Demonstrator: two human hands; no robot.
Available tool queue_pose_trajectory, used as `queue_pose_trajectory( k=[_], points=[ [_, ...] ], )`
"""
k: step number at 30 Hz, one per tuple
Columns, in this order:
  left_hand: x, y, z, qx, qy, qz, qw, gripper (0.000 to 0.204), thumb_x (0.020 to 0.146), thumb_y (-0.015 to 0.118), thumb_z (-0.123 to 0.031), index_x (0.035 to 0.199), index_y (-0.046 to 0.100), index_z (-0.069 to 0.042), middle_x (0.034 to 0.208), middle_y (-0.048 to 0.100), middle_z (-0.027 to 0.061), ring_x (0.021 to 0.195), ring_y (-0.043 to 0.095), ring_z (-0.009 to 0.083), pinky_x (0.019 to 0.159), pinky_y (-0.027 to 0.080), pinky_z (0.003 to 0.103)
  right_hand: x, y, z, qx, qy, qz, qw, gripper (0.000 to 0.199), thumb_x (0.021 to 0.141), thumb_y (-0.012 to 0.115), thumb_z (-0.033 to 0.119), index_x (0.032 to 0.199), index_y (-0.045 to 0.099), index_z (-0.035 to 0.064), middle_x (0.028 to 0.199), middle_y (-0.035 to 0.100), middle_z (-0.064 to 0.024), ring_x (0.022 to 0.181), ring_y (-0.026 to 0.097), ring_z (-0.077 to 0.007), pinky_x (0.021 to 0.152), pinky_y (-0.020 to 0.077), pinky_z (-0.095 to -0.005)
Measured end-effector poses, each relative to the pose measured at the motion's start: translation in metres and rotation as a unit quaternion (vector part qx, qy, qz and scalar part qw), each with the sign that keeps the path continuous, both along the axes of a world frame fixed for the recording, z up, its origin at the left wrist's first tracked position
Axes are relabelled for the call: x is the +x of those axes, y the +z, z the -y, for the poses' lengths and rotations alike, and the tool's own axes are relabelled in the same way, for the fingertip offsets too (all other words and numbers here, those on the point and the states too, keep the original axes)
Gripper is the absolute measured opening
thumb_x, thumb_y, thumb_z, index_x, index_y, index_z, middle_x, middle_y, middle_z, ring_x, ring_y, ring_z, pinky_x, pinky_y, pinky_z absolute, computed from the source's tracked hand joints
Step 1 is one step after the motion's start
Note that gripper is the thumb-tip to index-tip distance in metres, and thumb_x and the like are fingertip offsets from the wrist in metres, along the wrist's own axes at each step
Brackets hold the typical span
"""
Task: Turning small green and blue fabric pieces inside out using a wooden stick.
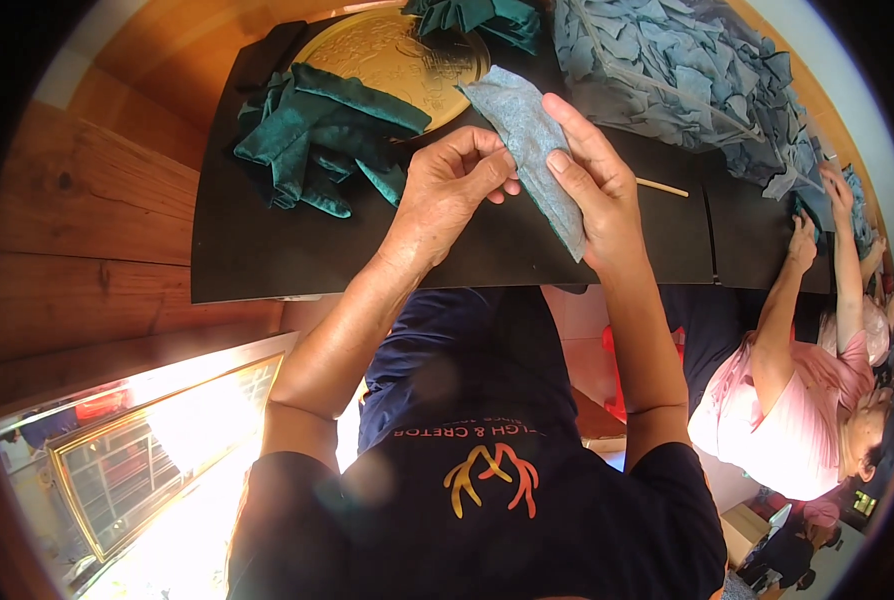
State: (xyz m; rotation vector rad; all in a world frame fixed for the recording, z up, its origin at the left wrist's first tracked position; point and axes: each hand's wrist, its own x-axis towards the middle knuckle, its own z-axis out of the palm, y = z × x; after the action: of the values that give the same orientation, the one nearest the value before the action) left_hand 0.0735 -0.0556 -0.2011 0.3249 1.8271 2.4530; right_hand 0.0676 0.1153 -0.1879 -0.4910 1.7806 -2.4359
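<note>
You have one narrow fabric piece (535,138), mottled grey-blue with dark green showing along its edge, between your left hand (447,190) and right hand (604,195). Held slanted above the table (297,250), upper end leftward.

Cloth (302,125), disc (377,55), stick (665,187) on black table (267,250)

Printed lettering (470,431) (above a yellow-and-red emblem (494,466)) crosses the dark shirt (387,530).

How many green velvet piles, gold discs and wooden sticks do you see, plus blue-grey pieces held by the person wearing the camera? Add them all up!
Green velvet piles: 2
Gold disc: 1
Wooden stick: 1
Held blue-grey piece: 1
Total: 5
</note>
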Motion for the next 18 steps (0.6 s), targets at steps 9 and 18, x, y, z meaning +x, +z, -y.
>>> queue_pose_trajectory(
  k=[9, 18],
  points=[
    [-0.002, 0.001, -0.008, 0.128, 0.019, 0.138, 0.982, 0.01, 0.091, 0.06, -0.015, 0.088, 0.062, -0.005, 0.083, 0.063, 0.0005, 0.075, 0.058, 0.0078, 0.064, 0.046, 0.022, 0.003, -0.008, 0.007, 0.103, -0.073, -0.118, 0.985, 0.041, 0.092, 0.058, 0.005, 0.131, 0.051, 0.0001, 0.128, 0.055, -0.0131, 0.106, 0.057, -0.0179, 0.09, 0.0466, -0.0306],
    [-0.011, -0.018, -0.014, -0.005, 0.141, -0.03, 0.989, 0.009, 0.082, 0.066, -0.003, 0.078, 0.057, -0.001, 0.069, 0.056, -0.0003, 0.06, 0.049, 0.0077, 0.056, 0.042, 0.024, 0.004, -0.013, 0.013, 0.264, -0.226, -0.27, 0.898, 0.021, 0.079, 0.075, 0.01, 0.094, 0.064, 0.0009, 0.095, 0.062, -0.0095, 0.089, 0.061, -0.0191, 0.077, 0.0484, -0.029]
  ],
)
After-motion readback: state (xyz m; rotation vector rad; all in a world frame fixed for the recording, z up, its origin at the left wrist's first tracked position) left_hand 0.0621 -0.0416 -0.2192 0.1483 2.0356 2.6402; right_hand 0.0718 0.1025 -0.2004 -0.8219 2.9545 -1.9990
